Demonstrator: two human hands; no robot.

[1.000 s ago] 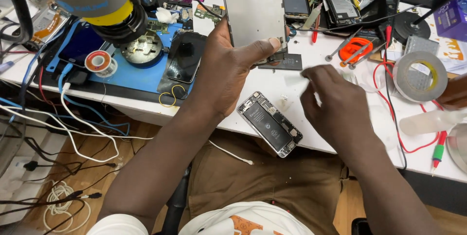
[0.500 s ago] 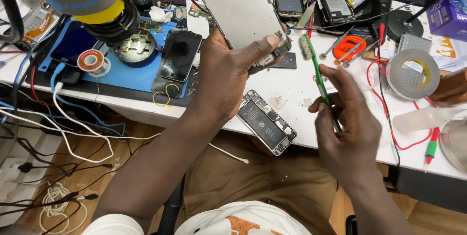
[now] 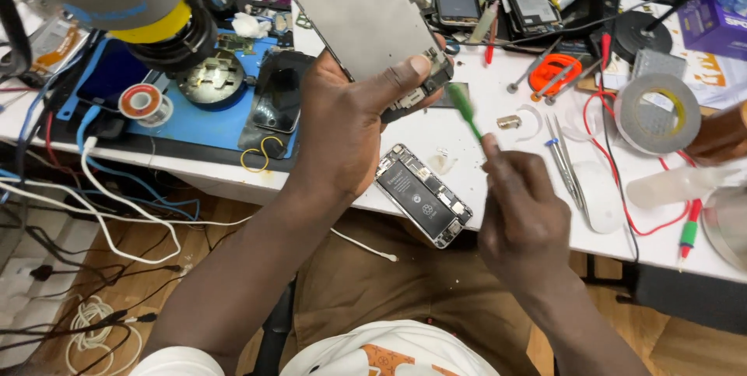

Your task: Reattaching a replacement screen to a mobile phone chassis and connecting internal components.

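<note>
Step in hand, by the look of it: working on the lower end of the screen panel (image 3: 366, 26) with a green tool (image 3: 465, 111). Left hand (image 3: 346, 123) clamped round the panel's bottom edge – thumb across the connector end, metal back facing up, held tilted above the table (image 3: 498, 158). Right hand (image 3: 525, 216) closed round the tool's handle, tip raised toward the panel's lower corner, just beside the thumb; touching or not, can't tell. Opened phone body (image 3: 424, 195) lying flat on the table between the 2 hands, near the front edge. Tweezers (image 3: 562, 159) and tape roll (image 3: 657, 111) off to the right. Next move prob. calls for a steady panel and a fine, light approach with the tip – small parts at that end, easy to slip.
</note>
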